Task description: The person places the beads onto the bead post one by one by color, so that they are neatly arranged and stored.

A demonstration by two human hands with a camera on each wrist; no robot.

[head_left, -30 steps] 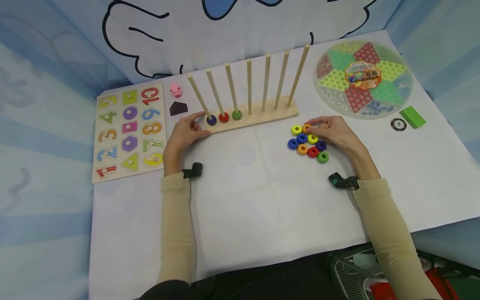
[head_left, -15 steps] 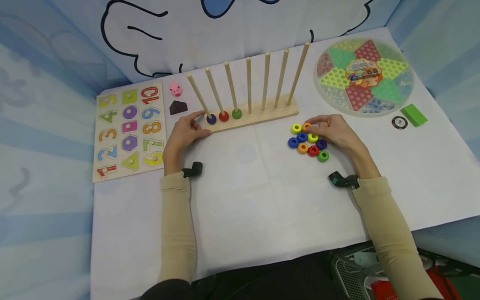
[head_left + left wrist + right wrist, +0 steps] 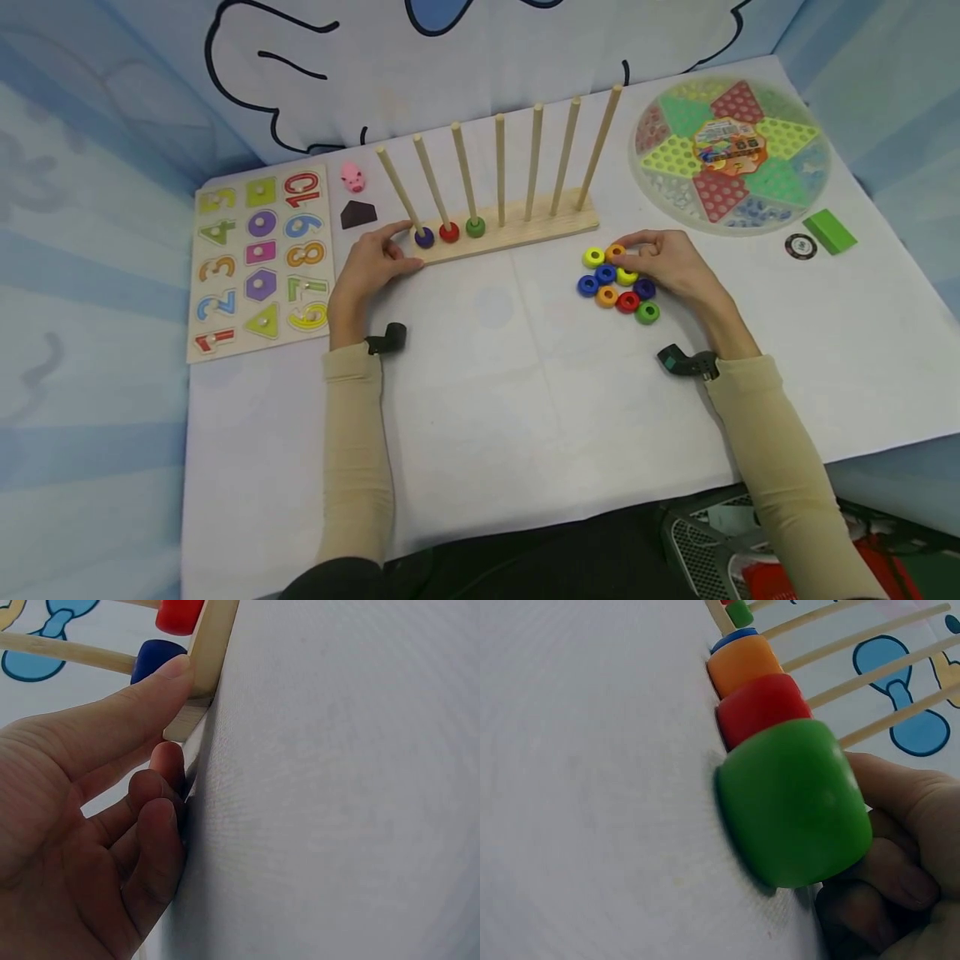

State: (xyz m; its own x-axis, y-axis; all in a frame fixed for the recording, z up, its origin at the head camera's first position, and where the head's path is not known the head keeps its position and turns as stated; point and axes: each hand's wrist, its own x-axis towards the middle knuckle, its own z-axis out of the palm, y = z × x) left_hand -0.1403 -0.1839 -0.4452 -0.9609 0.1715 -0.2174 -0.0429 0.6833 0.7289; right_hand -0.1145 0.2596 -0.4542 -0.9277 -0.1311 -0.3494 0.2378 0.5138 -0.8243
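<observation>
My left hand (image 3: 367,271) grips the left end of a wooden peg rack (image 3: 517,236), thumb on the front edge beside a dark blue bead (image 3: 159,661). That bead, a red bead (image 3: 449,232) and a green bead (image 3: 476,227) sit at the bottom of the three leftmost pegs. Right of the rack's front lies a cluster of loose beads. My right hand (image 3: 667,260) pinches an orange bead (image 3: 615,251) at the cluster's far side, beside a yellow bead (image 3: 593,257). In the right wrist view a loose green bead (image 3: 791,802) hides those fingertips.
A number puzzle board (image 3: 260,262) lies at the left, near a pink pig figure (image 3: 352,177) and a dark block (image 3: 358,214). A round star-patterned game board (image 3: 729,154), a green block (image 3: 829,232) and a black-and-white chip (image 3: 801,247) lie at the right.
</observation>
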